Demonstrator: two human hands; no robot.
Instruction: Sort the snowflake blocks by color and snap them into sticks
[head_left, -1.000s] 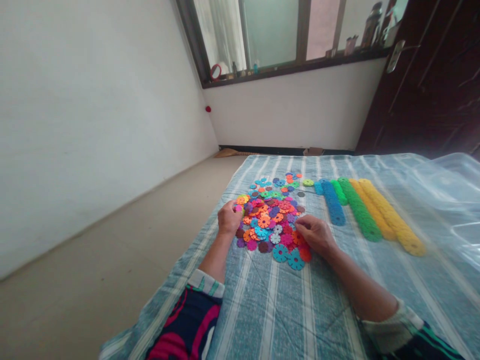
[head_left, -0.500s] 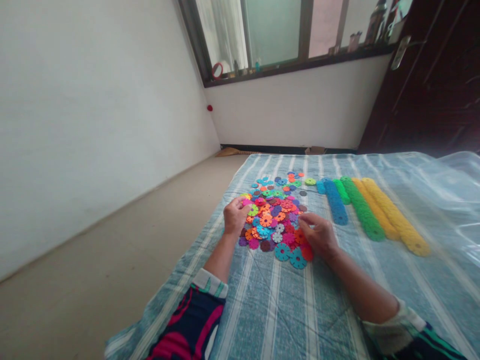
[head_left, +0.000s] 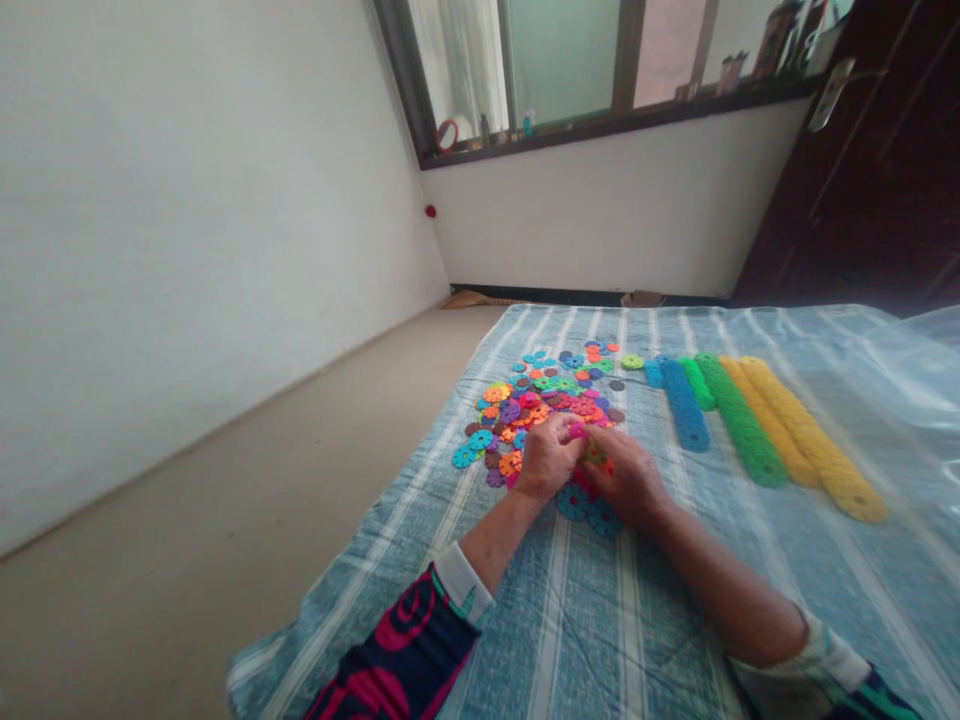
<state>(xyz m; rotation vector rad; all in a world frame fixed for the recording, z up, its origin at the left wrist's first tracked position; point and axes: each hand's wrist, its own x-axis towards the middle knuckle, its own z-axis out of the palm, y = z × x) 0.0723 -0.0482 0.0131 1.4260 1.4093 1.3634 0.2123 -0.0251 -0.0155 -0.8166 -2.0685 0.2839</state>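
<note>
Over the near part of a heap of colourful notched plastic discs [head_left: 581, 404], my two hands have met. Between the fingertips shows a small pink disc [head_left: 576, 430]. My left hand [head_left: 549, 460] is closed in a pinch at its left side. My right hand [head_left: 628, 478] closes on it from the right, thumb and forefinger bent, with some green showing under its fingers; how the discs there sit against each other is hidden. Two larger blue discs [head_left: 574, 502] lie just below the hands. Orange and yellow discs [head_left: 496, 393] are at the heap's left side.
Right of the heap lie joined rows of discs: a blue row [head_left: 685, 405], a green row [head_left: 739, 420] and a yellow row [head_left: 814, 440]. A clear plastic container [head_left: 926, 370] is at the right. A striped cloth [head_left: 600, 620] covers the surface; its left edge drops toward the floor [head_left: 225, 500].
My left hand has moved right from the heap's left side to meet my right hand. Discs at the left edge now show uncovered. The view has shifted slightly.
</note>
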